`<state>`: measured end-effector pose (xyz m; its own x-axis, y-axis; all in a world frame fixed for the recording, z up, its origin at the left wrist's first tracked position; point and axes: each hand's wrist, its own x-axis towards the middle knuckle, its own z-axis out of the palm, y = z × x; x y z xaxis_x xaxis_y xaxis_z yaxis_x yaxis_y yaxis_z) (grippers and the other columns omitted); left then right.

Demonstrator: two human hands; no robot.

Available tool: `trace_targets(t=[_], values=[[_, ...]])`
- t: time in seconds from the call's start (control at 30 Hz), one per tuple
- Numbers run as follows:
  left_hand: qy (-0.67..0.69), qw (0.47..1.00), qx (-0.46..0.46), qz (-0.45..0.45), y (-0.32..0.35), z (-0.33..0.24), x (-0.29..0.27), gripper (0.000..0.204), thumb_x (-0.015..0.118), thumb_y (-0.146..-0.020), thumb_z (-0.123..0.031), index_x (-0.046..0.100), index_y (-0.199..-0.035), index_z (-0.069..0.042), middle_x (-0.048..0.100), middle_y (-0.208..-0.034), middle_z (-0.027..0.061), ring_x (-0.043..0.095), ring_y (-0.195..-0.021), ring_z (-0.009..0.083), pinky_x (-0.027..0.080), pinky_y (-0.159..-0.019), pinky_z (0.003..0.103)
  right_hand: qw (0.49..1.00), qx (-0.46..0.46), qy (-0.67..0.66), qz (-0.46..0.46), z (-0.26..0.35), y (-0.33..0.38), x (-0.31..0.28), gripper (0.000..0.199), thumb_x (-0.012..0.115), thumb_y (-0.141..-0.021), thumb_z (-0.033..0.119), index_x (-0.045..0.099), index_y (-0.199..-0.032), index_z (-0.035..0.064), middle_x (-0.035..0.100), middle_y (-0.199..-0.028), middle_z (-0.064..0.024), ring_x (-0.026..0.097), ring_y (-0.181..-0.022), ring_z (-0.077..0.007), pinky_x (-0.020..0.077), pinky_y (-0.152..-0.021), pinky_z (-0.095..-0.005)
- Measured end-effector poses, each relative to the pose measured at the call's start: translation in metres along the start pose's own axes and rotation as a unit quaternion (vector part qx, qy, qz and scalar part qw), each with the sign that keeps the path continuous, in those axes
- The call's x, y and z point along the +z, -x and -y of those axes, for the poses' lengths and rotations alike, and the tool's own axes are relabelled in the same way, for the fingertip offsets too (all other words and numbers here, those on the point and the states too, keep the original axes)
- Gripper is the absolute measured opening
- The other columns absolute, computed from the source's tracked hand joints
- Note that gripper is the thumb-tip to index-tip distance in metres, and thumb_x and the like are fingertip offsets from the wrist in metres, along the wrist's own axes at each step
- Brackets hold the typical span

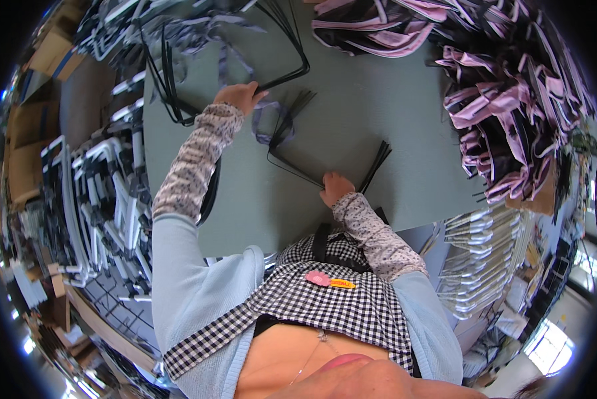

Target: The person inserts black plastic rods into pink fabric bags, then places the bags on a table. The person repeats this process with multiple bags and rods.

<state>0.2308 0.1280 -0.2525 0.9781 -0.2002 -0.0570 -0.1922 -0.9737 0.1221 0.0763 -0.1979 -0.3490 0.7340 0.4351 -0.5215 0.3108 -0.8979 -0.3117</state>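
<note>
My left hand (pixel 242 98) is closed around a bundle of thin black bent strips (pixel 283 80) over the table's far left part. These strips run right from my fingers, then turn up toward the far edge. Closer to my body, my right hand (pixel 337 188) grips a smaller bundle of thin black strips (pixel 377 165), bent at angles to either side of the fist. A grey-purple ribbon (pixel 261 136) lies between the two hands, partly under strip ends. More black strips (pixel 173 100) stand bent left of my left hand. My fingers hide the gripped parts.
The grey-green table (pixel 405 100) spreads under both hands. Pink-and-black fabric pieces (pixel 475 110) pile up on its right and far side. Grey-purple ribbons (pixel 192 33) lie at the far left. White and black metal frames (pixel 112 199) stand left; white tubes (pixel 481 256) are stacked right.
</note>
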Motion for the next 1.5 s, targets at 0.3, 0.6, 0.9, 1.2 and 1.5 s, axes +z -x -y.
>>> trace_targets(t=[0.3,0.6,0.9,1.2,1.5], values=[[-0.030,0.999,0.013,0.002,-0.051,-0.024,0.073,0.039,0.062,-0.090,-0.037,0.060,-0.115,-0.007,0.061,-0.116,0.0164,0.059,-0.108,0.0340,0.051,-0.086,0.045,0.998,0.024,-0.048,-0.042,-0.026,0.052,-0.008,0.038,0.056,-0.093,0.032,0.053,-0.121,0.0065,0.044,-0.132,-0.0202,0.062,-0.100,-0.0351,0.0540,-0.085,-0.0437],[-0.058,0.893,0.392,0.214,0.115,-0.168,0.106,0.042,0.069,-0.082,-0.034,0.061,-0.115,-0.010,0.061,-0.114,0.0116,0.056,-0.110,0.0316,0.045,-0.094,0.047,0.995,-0.057,0.053,0.059,-0.009,0.038,0.039,0.039,0.048,-0.095,0.023,0.046,-0.129,0.0031,0.057,-0.123,-0.0193,0.061,-0.111,-0.0345,0.0551,-0.080,-0.0483],[-0.048,0.941,0.282,0.180,0.097,-0.272,-0.024,0.025,0.065,-0.084,-0.021,0.056,-0.105,-0.010,0.064,-0.074,0.0121,0.065,-0.069,0.0356,0.049,-0.060,0.047,0.961,-0.115,-0.028,-0.249,-0.101,0.151,-0.066,0.041,0.071,-0.081,0.027,0.057,-0.115,0.0085,0.059,-0.114,-0.0173,0.062,-0.101,-0.0348,0.0527,-0.082,-0.0478],[0.101,0.881,0.423,-0.186,0.143,-0.548,-0.149,0.028,0.065,-0.074,-0.004,0.063,-0.102,-0.007,0.068,-0.087,0.0120,0.067,-0.075,0.0340,0.054,-0.065,0.040,0.462,0.034,-0.308,-0.831,-0.185,0.410,-0.048,0.039,0.068,-0.076,0.003,0.052,-0.112,0.0033,0.048,-0.114,-0.0170,0.048,-0.107,-0.0281,0.0376,-0.099,-0.0391],[0.179,0.826,0.529,0.073,0.181,-0.779,-0.034,0.035,0.065,-0.086,-0.025,0.055,-0.115,-0.008,0.065,-0.094,0.0134,0.066,-0.076,0.0353,0.051,-0.063,0.046,0.331,0.137,-0.555,-0.751,-0.226,0.506,0.021,0.050,0.062,-0.089,0.021,0.052,-0.133,0.0017,0.057,-0.125,-0.0120,0.050,-0.117,-0.0248,0.0370,-0.104,-0.0405]])
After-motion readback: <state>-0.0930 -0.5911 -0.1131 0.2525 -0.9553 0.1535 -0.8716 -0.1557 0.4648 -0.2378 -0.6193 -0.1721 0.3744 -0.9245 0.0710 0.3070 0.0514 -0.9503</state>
